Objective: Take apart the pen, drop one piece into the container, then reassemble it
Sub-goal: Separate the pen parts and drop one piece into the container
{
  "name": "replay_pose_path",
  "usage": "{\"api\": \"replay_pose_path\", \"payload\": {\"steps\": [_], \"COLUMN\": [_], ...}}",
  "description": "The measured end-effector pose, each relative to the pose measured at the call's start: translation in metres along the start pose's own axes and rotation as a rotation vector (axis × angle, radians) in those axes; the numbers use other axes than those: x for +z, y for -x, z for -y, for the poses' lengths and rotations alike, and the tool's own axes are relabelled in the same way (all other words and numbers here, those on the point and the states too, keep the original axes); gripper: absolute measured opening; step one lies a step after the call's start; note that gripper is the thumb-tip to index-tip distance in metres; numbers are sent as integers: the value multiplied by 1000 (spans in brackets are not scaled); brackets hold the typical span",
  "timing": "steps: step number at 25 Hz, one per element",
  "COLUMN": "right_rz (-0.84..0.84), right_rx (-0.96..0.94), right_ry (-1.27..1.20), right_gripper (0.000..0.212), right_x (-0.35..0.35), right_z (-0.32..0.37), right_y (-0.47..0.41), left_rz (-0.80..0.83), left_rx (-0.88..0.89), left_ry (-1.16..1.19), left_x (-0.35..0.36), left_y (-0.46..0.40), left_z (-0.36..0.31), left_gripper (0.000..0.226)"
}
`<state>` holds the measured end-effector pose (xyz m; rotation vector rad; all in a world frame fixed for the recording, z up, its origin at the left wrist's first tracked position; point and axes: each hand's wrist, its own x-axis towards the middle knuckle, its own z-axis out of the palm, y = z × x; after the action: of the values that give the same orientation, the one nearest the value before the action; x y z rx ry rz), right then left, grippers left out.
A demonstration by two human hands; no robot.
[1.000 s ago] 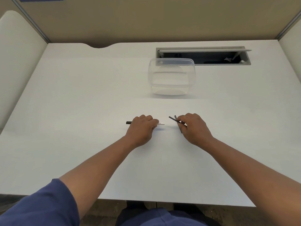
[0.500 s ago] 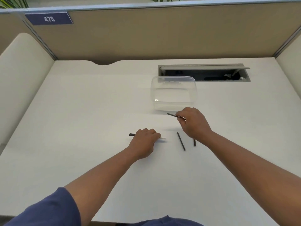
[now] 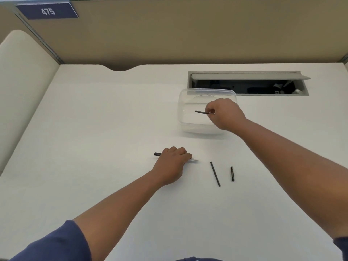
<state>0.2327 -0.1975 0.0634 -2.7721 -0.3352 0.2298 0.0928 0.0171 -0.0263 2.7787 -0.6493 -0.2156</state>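
Right hand pinches short dark pen piece in fingers, over the clear container. Left hand grips pen barrel on counter. Thin rod and short tube lie just right of it.

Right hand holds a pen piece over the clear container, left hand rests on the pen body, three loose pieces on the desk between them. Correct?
Not quite: the head view shows two loose pieces, a long rod and a short piece. The rest holds.
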Motion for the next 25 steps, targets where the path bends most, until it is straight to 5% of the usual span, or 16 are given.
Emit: {"api": "replay_pose_path", "payload": {"steps": [10, 25], "right_rz": [252, 271], "right_rx": [-1, 34], "right_ry": [202, 170], "right_gripper": [27, 20], "right_x": [24, 37], "right_z": [-8, -15], "right_y": [-44, -54], "left_rz": [-84, -91], "left_rx": [44, 25], "left_ry": [60, 105], "left_x": [10, 9], "left_y": [-10, -13], "left_z": [12, 9], "left_gripper": [43, 40]}}
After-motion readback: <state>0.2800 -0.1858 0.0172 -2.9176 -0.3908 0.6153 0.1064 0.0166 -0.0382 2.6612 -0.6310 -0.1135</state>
